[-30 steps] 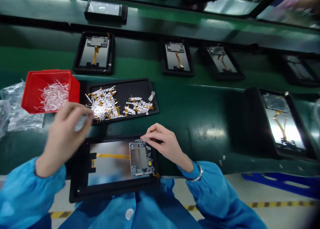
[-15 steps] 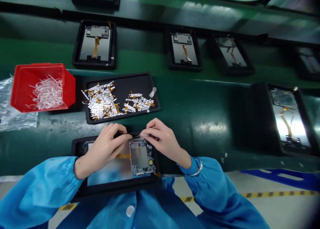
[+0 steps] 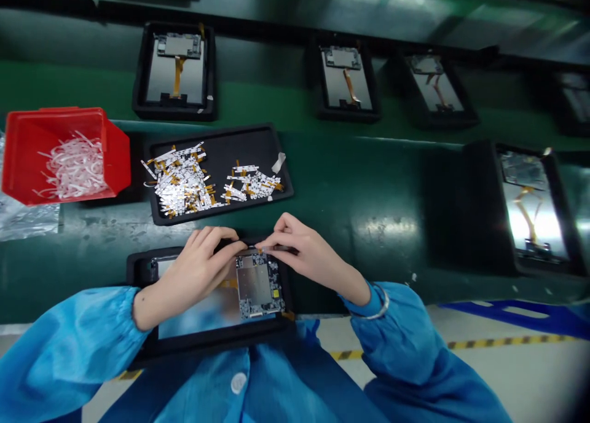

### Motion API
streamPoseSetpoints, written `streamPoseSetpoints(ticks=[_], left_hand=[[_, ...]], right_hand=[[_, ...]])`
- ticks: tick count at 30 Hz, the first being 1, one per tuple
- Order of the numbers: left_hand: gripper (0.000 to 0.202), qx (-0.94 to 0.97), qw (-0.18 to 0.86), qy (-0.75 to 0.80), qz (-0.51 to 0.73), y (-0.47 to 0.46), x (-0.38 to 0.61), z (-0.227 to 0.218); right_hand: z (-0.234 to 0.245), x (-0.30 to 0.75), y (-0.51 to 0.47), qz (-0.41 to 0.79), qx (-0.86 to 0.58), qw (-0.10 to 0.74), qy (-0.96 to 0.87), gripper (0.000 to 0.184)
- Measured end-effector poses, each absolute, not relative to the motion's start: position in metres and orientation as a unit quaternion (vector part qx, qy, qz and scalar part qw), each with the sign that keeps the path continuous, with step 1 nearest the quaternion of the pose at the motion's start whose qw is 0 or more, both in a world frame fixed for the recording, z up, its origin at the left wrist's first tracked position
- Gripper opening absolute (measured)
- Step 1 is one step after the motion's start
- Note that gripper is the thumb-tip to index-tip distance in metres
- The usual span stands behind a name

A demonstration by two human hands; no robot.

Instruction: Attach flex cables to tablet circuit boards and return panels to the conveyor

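A tablet screen lies in a black foam tray close to my body, with a circuit board at its right end. My left hand reaches over the screen. Its thumb and forefinger are closed at the far edge by the board; what they pinch there is too small to make out. Just to the right, my right hand grips a slim dark tool, which looks like tweezers. Its tip meets the board's top edge, near a small orange bit. The fingertips of both hands nearly touch.
Beyond my hands lies a black tray with white flex strips in two heaps. At left stands a red bin of white curled strips. Foam trays with screens line the green belt; another tray sits at right.
My right hand has shifted slightly toward the board, and its fingers have closed in on the edge. The left hand has barely moved. The whole view has shifted a little.
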State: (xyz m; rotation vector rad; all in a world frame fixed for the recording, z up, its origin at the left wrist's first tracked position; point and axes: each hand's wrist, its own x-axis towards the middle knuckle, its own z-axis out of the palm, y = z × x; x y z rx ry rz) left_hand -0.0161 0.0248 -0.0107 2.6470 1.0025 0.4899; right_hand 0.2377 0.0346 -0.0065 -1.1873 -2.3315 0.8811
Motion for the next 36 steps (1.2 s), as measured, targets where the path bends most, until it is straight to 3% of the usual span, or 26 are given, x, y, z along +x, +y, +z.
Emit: streamPoseSetpoints(ticks=[4, 7, 15, 23, 31, 36], left_hand=[[0.024, 0.905, 0.172, 0.345, 0.182, 0.027, -0.015, -0.01], [0.021, 0.899, 0.186, 0.345, 0.195, 0.029, -0.015, -0.008], [0.02, 0.875, 0.225, 0.374, 0.208, 0.026, -0.016, -0.008], [0.017, 0.862, 0.239, 0.385, 0.227, 0.026, -0.016, -0.007], [0.04, 0.907, 0.171, 0.331, 0.195, 0.025, -0.018, -0.013], [0.024, 0.869, 0.234, 0.374, 0.224, 0.026, -0.019, -0.004]], right_hand=[[-0.016, 0.234, 0.035, 0.342, -0.41, 0.288, -0.795, 0.009], [-0.021, 0.232, 0.031, 0.324, -0.423, 0.309, -0.788, 0.008], [-0.024, 0.226, 0.022, 0.221, -0.463, 0.234, -0.826, 0.022], [-0.027, 0.224, 0.021, 0.179, -0.471, 0.233, -0.832, 0.025], [-0.024, 0.226, 0.022, 0.199, -0.458, 0.24, -0.833, 0.022], [-0.024, 0.226, 0.021, 0.167, -0.456, 0.228, -0.844, 0.02]])
